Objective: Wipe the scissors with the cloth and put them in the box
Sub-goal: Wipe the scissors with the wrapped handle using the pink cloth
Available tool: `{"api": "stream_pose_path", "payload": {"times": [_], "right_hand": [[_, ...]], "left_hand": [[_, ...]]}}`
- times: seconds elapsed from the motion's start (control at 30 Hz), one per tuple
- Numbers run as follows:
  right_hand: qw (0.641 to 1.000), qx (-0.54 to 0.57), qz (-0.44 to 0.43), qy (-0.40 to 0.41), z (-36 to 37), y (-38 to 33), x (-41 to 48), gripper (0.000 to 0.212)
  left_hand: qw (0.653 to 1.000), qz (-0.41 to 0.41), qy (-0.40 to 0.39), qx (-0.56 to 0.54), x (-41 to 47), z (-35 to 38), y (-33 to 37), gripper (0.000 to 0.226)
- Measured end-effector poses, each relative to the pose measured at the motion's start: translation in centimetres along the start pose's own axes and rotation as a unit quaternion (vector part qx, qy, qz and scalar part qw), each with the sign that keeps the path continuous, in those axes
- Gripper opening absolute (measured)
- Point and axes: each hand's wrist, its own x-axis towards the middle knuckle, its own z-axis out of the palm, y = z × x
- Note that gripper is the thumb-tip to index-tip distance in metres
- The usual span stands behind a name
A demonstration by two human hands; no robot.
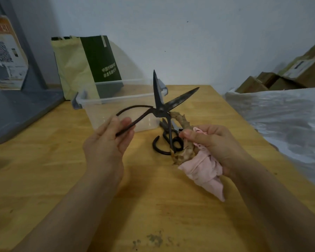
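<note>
the big black scissors (160, 106) are up off the tabletop (153, 206), just at 12 o'clock of frame centre, blades spread wide and pointing up, one toward 12 and one toward 2. the left hand (105, 140) pinches the upper handle bar between thumb and fingers, at 8 o'clock of the pivot. the other handle hangs down toward 6, close to a smaller pair of scissors (173, 140) and a knobbly root-like piece (182, 120) on the tabletop; whether it touches them i cannot tell. the right hand (213, 142) is clenched around the bunched pink cloth (204, 175), at 4 o'clock of the pivot, not on the blades.

these look like forged iron: probably heavy, rigid, nose-heavy, with sharp points and a dull, possibly rusty skin that would drag on fabric rather than slip. the cloth is soft and limp, so it wants folding thick over the edge. best held by the handle loop, wiping from pivot to tip along the flat. the clear box (102, 113) sits open at 10 o'clock of the pivot, behind the blades.
</note>
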Motion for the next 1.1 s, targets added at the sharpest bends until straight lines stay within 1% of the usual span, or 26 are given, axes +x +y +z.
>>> {"api": "stream_pose_path", "payload": {"times": [0.07,0.1,0.2,0.27,0.33,0.37,0.53,0.67,0.7,0.73,0.77,0.8,0.83,0.87,0.9,0.97,1.03,1.07,1.1], "right_hand": [[1.0,0.018,0.0,0.012,-0.3,0.2,0.3,0.033],[1.0,0.025,0.0,0.018,-0.4,0.3,0.4,0.033],[0.998,0.049,0.003,0.026,-0.4,0.8,0.7,0.033],[0.998,0.064,0.006,0.017,-0.2,1.1,0.7,0.026],[0.998,0.068,0.007,0.008,0.1,1.2,0.7,0.013],[0.998,0.068,0.006,0.004,0.2,1.3,0.7,0.01],[0.998,0.067,-0.001,-0.002,0.3,1.3,0.8,0.009],[0.999,0.052,-0.012,-0.001,0.3,1.5,0.8,0.009],[0.999,0.047,-0.019,-0.003,0.4,1.5,0.8,0.01],[0.999,0.039,-0.03,-0.006,0.5,1.6,0.7,0.012],[0.999,0.026,-0.043,-0.007,0.8,1.6,0.6,0.014],[0.998,0.007,-0.061,-0.006,1.0,1.6,0.5,0.016],[0.997,-0.017,-0.081,-0.005,1.3,1.6,0.3,0.017],[0.994,-0.042,-0.103,-0.006,1.6,1.6,0.0,0.015],[0.991,-0.065,-0.12,-0.01,1.9,1.6,-0.2,0.011],[0.982,-0.121,-0.142,-0.023,2.6,1.7,-0.7,0.006],[0.965,-0.204,-0.16,-0.021,3.3,2.0,-1.1,0.008],[0.954,-0.243,-0.174,-0.022,3.7,2.1,-1.2,0.008],[0.941,-0.275,-0.193,-0.029,4.0,2.3,-1.3,0.007]], "left_hand": [[0.999,-0.008,-0.013,0.047,-0.4,0.0,-0.2,0.012],[0.997,-0.017,-0.032,0.07,-0.6,0.0,-0.5,0.01],[0.981,-0.031,-0.105,0.162,-1.1,0.0,-1.6,0.012],[0.967,-0.037,-0.135,0.215,-1.4,0.1,-2.4,0.016],[0.96,-0.047,-0.147,0.236,-1.5,0.1,-2.8,0.018],[0.959,-0.05,-0.149,0.238,-1.4,0.0,-2.8,0.019],[0.959,-0.043,-0.149,0.237,-1.1,-0.1,-2.9,0.023],[0.957,-0.006,-0.142,0.255,-0.9,-0.2,-3.1,0.041],[0.95,0.015,-0.142,0.277,-0.9,-0.3,-3.2,0.047],[0.936,0.05,-0.142,0.319,-0.9,-0.3,-3.3,0.055],[0.913,0.092,-0.146,0.369,-1.0,-0.4,-3.3,0.064],[0.891,0.13,-0.151,0.408,-1.2,-0.3,-3.4,0.067],[0.88,0.155,-0.157,0.42,-1.4,-0.2,-3.3,0.063],[0.882,0.157,-0.168,0.411,-1.6,0.0,-3.1,0.055],[0.894,0.14,-0.184,0.383,-1.9,0.3,-2.9,0.049],[0.92,0.085,-0.232,0.305,-2.5,0.7,-2.2,0.047],[0.937,0.038,-0.272,0.214,-2.9,1.0,-1.7,0.035],[0.945,0.029,-0.263,0.191,-2.8,1.1,-1.7,0.03],[0.955,0.027,-0.237,0.178,-2.7,1.0,-1.7,0.027]]}}
